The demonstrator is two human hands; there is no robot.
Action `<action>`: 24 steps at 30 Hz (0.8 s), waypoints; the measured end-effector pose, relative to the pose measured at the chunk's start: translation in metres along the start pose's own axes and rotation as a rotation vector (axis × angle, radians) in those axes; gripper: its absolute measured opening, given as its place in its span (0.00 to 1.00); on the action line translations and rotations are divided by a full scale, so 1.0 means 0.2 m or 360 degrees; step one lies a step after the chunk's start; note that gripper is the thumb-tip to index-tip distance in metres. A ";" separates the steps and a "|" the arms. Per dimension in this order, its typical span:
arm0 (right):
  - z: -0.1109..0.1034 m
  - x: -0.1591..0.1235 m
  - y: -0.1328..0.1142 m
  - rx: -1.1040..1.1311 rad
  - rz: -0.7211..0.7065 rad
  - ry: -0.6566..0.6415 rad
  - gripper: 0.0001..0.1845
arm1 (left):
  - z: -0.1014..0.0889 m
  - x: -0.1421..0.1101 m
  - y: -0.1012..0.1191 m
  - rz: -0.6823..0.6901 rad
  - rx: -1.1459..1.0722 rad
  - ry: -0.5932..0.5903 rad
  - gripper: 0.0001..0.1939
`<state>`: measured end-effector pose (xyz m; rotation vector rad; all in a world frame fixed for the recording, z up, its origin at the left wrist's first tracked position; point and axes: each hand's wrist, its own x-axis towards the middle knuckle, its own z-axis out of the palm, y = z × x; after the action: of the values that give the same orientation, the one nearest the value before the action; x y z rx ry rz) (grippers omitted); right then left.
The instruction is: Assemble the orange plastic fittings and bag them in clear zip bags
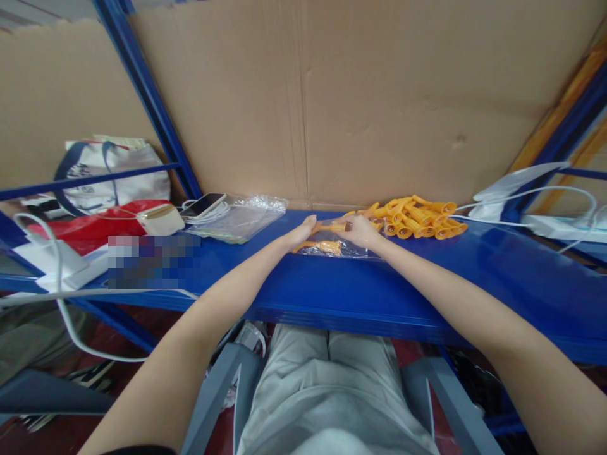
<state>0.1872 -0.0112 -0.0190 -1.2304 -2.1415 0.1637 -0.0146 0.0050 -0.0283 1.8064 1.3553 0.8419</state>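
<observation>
A clear plastic bag lies on the blue shelf in front of me, with an orange plastic horn showing through its film. My left hand is closed at the bag's left end, its fingers partly hidden. From there another slim orange horn reaches across to my right hand, which is closed around its other end. Whether this upper horn is inside the film, I cannot tell. Just right of my right hand lies a pile of the same orange horns, several with their flared mouths facing me.
Flat clear bags lie left of my hands, beside a phone with a white cable. Farther left are a power bank, red plastic and a cloth bag. Cardboard walls the back; blue posts flank it.
</observation>
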 end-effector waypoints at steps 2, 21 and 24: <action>0.01 0.00 -0.01 0.0010 0.0052 0.0008 0.14 | 0.00 0.00 0.01 0.0030 0.0114 -0.0030 0.29; -0.30 0.00 0.05 -0.0026 0.0381 0.0577 0.18 | -0.11 -0.08 0.06 -0.0002 0.1471 -0.0193 0.35; -0.31 0.01 0.11 -0.0140 0.0321 0.0568 0.17 | -0.14 -0.07 0.05 -0.0042 0.1487 -0.0187 0.36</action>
<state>0.2403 -0.0109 0.0212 -1.4091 -1.7339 -0.0624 -0.0365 -0.0069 -0.0053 2.4441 1.8518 0.0318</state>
